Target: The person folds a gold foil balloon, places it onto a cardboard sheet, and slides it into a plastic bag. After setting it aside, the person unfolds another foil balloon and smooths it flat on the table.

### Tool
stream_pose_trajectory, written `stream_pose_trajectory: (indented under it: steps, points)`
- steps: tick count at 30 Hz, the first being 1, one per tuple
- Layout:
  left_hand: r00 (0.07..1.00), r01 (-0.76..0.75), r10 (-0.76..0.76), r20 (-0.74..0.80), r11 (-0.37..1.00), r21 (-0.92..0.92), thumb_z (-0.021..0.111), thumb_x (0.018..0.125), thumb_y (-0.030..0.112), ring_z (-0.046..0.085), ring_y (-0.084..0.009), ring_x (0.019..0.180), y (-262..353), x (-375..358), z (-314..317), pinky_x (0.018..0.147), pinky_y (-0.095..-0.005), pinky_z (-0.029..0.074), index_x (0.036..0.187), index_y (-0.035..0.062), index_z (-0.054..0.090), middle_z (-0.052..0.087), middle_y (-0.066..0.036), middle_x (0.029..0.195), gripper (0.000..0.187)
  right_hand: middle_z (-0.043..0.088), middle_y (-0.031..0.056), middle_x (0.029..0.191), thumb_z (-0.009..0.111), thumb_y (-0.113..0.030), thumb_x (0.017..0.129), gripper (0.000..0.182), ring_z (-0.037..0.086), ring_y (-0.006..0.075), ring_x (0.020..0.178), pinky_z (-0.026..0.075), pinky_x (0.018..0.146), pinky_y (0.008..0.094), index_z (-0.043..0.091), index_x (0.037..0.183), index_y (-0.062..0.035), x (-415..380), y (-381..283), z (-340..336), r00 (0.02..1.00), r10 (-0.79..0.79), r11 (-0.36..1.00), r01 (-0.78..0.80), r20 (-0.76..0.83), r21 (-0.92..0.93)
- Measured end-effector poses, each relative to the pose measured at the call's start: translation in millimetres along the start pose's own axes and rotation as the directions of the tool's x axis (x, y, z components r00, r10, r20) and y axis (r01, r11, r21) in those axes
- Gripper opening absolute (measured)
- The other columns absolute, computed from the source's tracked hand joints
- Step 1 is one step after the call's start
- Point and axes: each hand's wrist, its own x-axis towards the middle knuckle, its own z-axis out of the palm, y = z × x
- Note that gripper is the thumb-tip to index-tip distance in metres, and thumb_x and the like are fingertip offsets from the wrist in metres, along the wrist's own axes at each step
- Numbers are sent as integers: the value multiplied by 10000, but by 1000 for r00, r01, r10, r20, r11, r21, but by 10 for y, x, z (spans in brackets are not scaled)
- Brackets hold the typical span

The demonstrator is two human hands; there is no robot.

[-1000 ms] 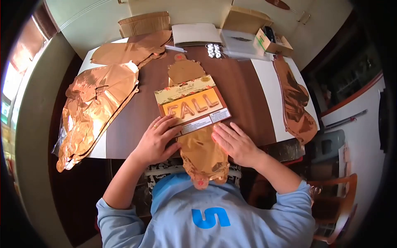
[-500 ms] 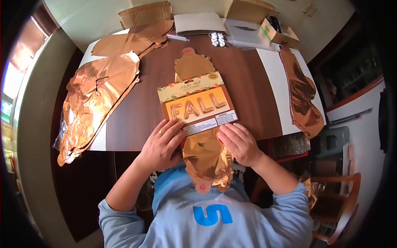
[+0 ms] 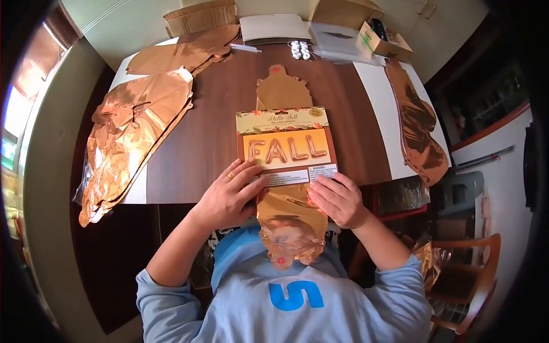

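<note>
A printed card with the word FALL (image 3: 289, 147) lies nearly straight across a long copper foil balloon (image 3: 284, 94), whose near end hangs past the table's front edge towards the blue shirt. My left hand (image 3: 231, 191) rests its fingers on the card's lower left corner, the thumb hidden beneath. At the lower right corner, my right hand (image 3: 338, 200) has its fingers on the card's edge and the foil below. Both hands grip the card and the foil together at these corners.
Crinkled copper foil balloons (image 3: 137, 126) cover the table's left side, with more foil (image 3: 200, 48) behind. Another foil piece (image 3: 417, 123) lies at the right. White spools (image 3: 299, 50), a small box (image 3: 386, 46) and a grey board (image 3: 274, 30) stand at the back.
The card and the foil balloon have turned from a tilt to nearly straight and shifted a little right. Both hands have moved slightly right with them, still at the card's lower corners.
</note>
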Motion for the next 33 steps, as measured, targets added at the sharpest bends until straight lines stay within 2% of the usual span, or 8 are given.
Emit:
stream_pose_trajectory:
  steps: [11, 17, 20, 24, 26, 29, 31, 33]
  points:
    - [993, -21, 33, -115, 994, 103, 758, 779, 134, 595, -352, 1207, 29, 27, 112, 1086, -527, 432, 1181, 94, 671, 612, -142, 1221, 413, 727, 85, 1124, 685, -110, 864, 210, 686, 230, 1077, 512, 955, 413, 718, 1068, -71, 38, 27, -2, 998, 48, 995, -46, -28, 87]
    - [983, 46, -28, -181, 995, 91, 785, 756, 106, 655, -271, 1148, 58, 13, 122, 1028, -472, 491, 1085, 68, 700, 687, -112, 1171, 342, 712, 115, 998, 739, -51, 777, 263, 698, 283, 928, 556, 770, 376, 685, 1035, -55, 169, 100, -9, 948, 316, 865, -297, 19, 404]
    - [963, 68, -82, -255, 996, -61, 761, 793, 88, 685, -285, 1048, -69, -9, 247, 984, -447, 522, 1062, 36, 686, 689, -115, 1131, 284, 663, 130, 928, 729, 5, 750, 231, 679, 315, 847, 549, 709, 359, 645, 956, -55, 352, 195, -8, 876, 468, 726, -457, 118, 513]
    - [879, 362, -414, -236, 902, -235, 753, 814, 63, 698, -293, 1008, 141, 37, 166, 918, -422, 548, 1080, 29, 664, 698, -110, 1104, 282, 561, 127, 929, 752, -72, 803, 266, 668, 329, 772, 542, 645, 437, 579, 1004, -51, 480, 208, 75, 710, 654, 617, -701, 263, 357]
    - [785, 492, -592, -181, 774, -399, 754, 827, 65, 681, -307, 1051, 188, 55, 162, 888, -415, 555, 1093, 31, 656, 682, -120, 1144, 285, 552, 155, 1032, 751, -125, 840, 429, 663, 336, 779, 553, 657, 436, 525, 1190, -24, 489, 216, 115, 742, 627, 710, -670, 238, 218]
    - [764, 369, -483, -427, 871, -325, 781, 797, 120, 617, -333, 1171, 237, 148, 144, 967, -440, 514, 1154, 50, 640, 642, -130, 1223, 391, 528, 186, 1124, 737, -125, 857, 725, 641, 353, 856, 554, 697, 436, 350, 1465, -52, 521, 185, 106, 750, 619, 712, -661, 234, 237]
    - [937, 101, -97, -335, 995, -4, 789, 783, 190, 537, -356, 1271, 238, 192, 119, 1040, -486, 447, 1218, 73, 623, 604, -138, 1301, 480, 519, 186, 1145, 736, -117, 858, 745, 636, 354, 868, 558, 700, 428, 334, 1481, -51, 542, 204, 108, 784, 584, 746, -621, 211, 242]
    - [997, -33, 39, -71, 996, 77, 730, 825, 306, 451, -350, 1368, 345, 309, 116, 1131, -518, 330, 1363, 65, 540, 539, -138, 1400, 620, 496, 199, 1232, 700, -95, 869, 701, 630, 350, 879, 564, 701, 422, 359, 1479, -49, 542, 191, 119, 830, 530, 810, -557, 174, 186]
